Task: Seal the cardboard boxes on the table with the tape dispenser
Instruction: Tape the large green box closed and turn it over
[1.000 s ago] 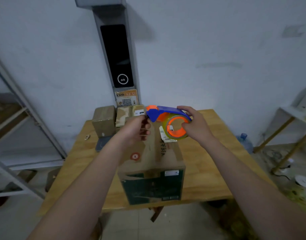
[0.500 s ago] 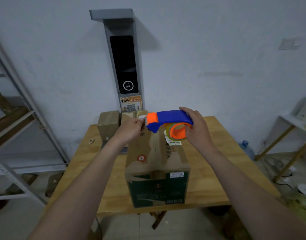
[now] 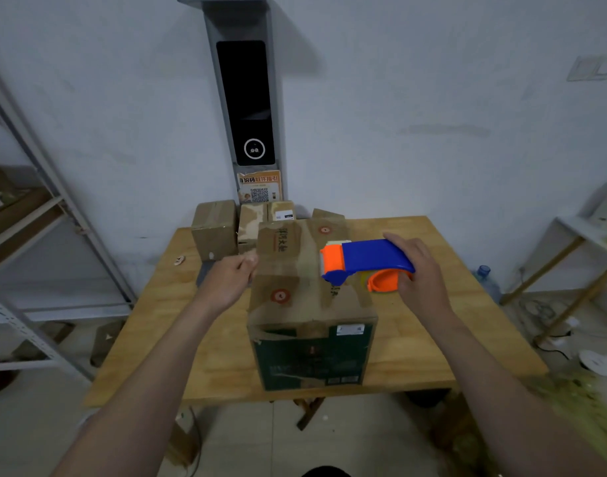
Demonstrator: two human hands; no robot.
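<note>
A large cardboard box [image 3: 309, 304], brown on top with a dark green front, stands in the middle of the wooden table [image 3: 450, 339]. My right hand [image 3: 422, 277] grips the blue and orange tape dispenser [image 3: 364, 261] just above the right half of the box top, orange nose pointing left. My left hand [image 3: 231, 278] is at the box's top left edge, thumb and fingers pinched on the tape end [image 3: 252, 261]. The clear strip between hand and dispenser is only faintly visible. Three smaller cardboard boxes [image 3: 214, 228] stand at the table's back edge.
A grey kiosk with a dark screen [image 3: 247, 101] rises behind the table against the wall. A metal shelf rack [image 3: 37, 208] stands at the left. At the right are a white side table [image 3: 584, 235] and a water bottle [image 3: 484, 275] on the floor.
My hands have drawn apart: the left went from the dispenser's nose to the box's left edge, and the right carried the dispenser right and down toward the box top.
</note>
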